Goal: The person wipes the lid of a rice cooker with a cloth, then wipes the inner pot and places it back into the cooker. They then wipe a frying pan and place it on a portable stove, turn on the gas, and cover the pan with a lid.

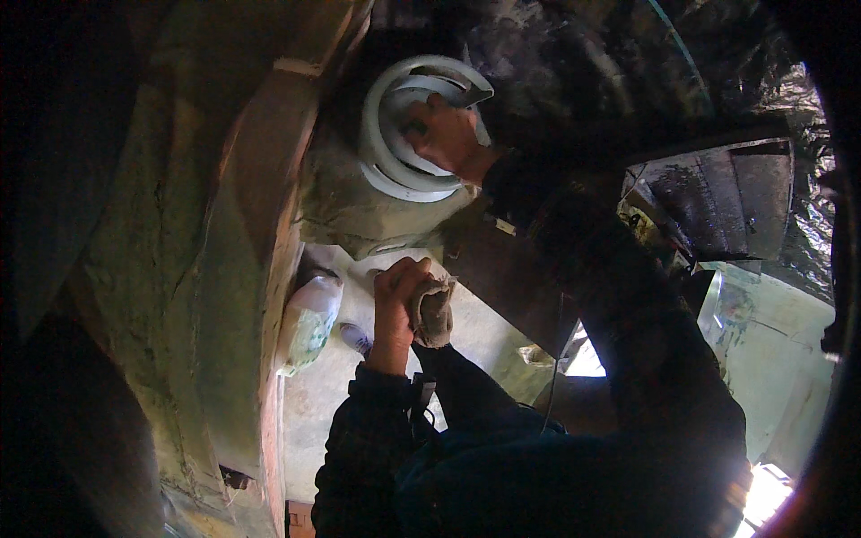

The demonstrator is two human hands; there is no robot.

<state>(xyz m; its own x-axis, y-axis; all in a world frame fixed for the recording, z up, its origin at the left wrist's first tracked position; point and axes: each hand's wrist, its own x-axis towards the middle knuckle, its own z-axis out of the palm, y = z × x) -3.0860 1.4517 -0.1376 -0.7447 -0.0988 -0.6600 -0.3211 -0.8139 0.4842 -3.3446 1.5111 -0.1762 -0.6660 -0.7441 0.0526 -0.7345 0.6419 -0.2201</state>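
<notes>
A pale metal gas cylinder (pixel 398 186), seen from above, stands at the top centre with its ring-shaped slotted collar (pixel 374 111). Reaching in from the right, my right hand (pixel 447 134) is inside that collar, fingers curled down near a small dark part. What the fingers touch there is hidden by the hand and shadow. Lower down, my left hand (pixel 395 289) is closed on a bunched brown cloth (pixel 434 315), held up over the pale floor, apart from the cylinder.
A long wooden edge (pixel 269 269) runs along the left. Beside it lies a white and green plastic bag (pixel 313 323). A shoe (pixel 355 337) shows on the floor (pixel 323 417). To the right are a dark panel (pixel 511 289), black sheeting (pixel 572 60) and a pale green surface (pixel 773 356).
</notes>
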